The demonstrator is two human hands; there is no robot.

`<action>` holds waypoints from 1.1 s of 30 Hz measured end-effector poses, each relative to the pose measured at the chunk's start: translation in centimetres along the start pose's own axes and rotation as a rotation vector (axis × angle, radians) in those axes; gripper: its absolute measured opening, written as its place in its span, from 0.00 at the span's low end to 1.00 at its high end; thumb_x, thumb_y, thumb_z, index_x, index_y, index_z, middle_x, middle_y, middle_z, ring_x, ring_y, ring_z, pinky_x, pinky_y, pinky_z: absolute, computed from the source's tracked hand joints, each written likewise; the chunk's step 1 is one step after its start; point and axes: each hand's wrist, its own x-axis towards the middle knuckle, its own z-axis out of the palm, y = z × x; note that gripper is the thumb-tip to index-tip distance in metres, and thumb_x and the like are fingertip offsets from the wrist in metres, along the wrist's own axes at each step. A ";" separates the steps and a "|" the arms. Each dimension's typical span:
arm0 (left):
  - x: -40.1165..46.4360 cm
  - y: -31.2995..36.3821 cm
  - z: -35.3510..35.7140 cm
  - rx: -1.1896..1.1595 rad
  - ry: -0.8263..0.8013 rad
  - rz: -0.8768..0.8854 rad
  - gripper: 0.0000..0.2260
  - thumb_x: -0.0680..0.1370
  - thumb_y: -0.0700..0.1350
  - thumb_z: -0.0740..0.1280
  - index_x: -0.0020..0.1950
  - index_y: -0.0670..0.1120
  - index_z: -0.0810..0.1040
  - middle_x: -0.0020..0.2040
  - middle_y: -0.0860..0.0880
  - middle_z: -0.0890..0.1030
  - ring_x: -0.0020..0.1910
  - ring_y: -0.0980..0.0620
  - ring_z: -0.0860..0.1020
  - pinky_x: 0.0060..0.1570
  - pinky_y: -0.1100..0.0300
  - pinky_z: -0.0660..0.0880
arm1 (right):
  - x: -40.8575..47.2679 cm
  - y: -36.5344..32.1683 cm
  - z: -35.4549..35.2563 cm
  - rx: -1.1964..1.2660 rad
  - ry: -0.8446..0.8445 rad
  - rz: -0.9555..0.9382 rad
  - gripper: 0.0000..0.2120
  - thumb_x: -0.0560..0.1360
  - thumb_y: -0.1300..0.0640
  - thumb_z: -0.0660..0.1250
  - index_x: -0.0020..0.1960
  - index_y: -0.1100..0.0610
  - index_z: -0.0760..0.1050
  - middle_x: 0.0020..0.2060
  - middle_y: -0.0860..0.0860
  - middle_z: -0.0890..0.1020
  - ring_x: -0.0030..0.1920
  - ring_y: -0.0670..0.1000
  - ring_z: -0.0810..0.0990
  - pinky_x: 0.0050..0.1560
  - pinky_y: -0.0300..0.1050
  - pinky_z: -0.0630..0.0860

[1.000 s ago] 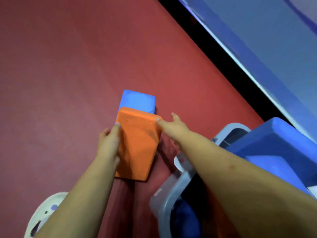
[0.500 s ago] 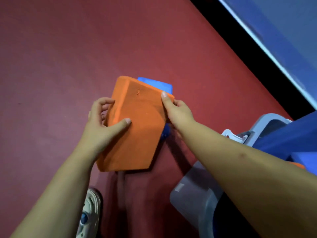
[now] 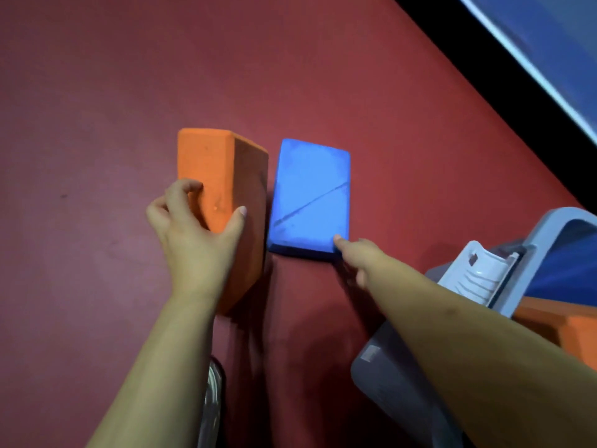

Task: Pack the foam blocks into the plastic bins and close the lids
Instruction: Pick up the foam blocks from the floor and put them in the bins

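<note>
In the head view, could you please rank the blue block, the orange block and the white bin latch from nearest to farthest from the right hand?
1. Blue block: the right hand touches its near right corner.
2. White latch: to the hand's right, on the bin, apart from it.
3. Orange block: to the left, beyond the blue block, gripped by the left hand.
</note>
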 end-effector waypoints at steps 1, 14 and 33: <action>-0.1 0.1 0.3 0.015 -0.020 0.025 0.27 0.68 0.46 0.76 0.63 0.46 0.70 0.61 0.43 0.66 0.57 0.57 0.65 0.54 0.74 0.58 | 0.0 -0.1 0.3 0.027 -0.011 0.009 0.27 0.78 0.50 0.64 0.71 0.62 0.62 0.66 0.59 0.72 0.54 0.53 0.71 0.45 0.44 0.71; 0.2 1.7 1.4 0.256 -0.021 0.047 0.26 0.67 0.48 0.75 0.63 0.48 0.70 0.62 0.40 0.66 0.62 0.40 0.67 0.60 0.48 0.66 | -1.6 -1.4 1.0 0.289 -0.188 0.070 0.31 0.71 0.52 0.73 0.67 0.55 0.60 0.61 0.53 0.71 0.58 0.54 0.74 0.61 0.54 0.73; -7.1 20.4 -10.7 0.338 -0.094 0.321 0.22 0.69 0.51 0.72 0.60 0.51 0.69 0.61 0.42 0.66 0.62 0.40 0.66 0.60 0.45 0.64 | -24.1 -6.5 -13.3 -0.081 0.127 -0.456 0.35 0.72 0.44 0.65 0.75 0.41 0.55 0.67 0.58 0.64 0.55 0.57 0.74 0.57 0.41 0.67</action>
